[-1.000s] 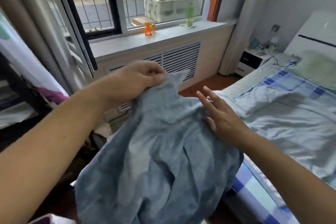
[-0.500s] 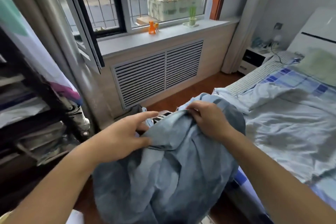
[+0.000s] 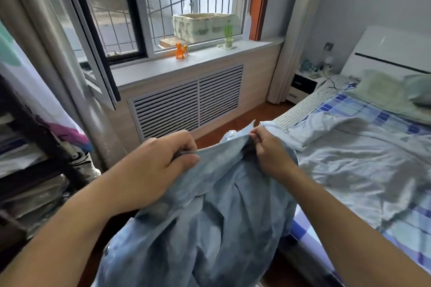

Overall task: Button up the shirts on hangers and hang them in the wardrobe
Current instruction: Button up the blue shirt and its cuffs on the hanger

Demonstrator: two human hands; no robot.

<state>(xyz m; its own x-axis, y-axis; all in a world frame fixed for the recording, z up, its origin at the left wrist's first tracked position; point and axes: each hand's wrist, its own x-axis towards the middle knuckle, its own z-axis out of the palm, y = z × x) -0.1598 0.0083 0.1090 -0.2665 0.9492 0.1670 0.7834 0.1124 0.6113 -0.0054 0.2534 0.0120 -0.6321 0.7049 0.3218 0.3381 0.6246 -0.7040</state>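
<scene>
**Inspector A:** Head view, nearest first. The shirt [image 3: 210,216] hung bunched between both forearms in front of the person, beside the edge of the bed [image 3: 373,193], its lower part out of frame. The left hand [image 3: 161,165] gripped a fold of the upper edge, fingers curled over the cloth with the thumb underneath. The right hand [image 3: 268,149] pinched the same edge near a pale snap button [image 3: 232,132], fingers closed on the fabric.

**Inspector B:** Condition of the garment?

**Inspector A:** Washed blue, denim-like, heavily creased, soft and limp. A second snap [image 3: 107,248] showed low on the left. No hanger could be seen; whether one sat inside the shirt, I could not tell.

**Inspector B:** Recommendation for the step in hand?

**Inspector A:** In my judgement the person was locating the front placket. The edge should be drawn taut between the two hands, so that each snap can be found and matched to its partner from the collar downward, without skipping one.

**Inspector B:** Beyond that?

**Inspector A:** A slatted grille [image 3: 186,105] under the windowsill [image 3: 210,60], which carried an orange figurine [image 3: 179,51].
</scene>
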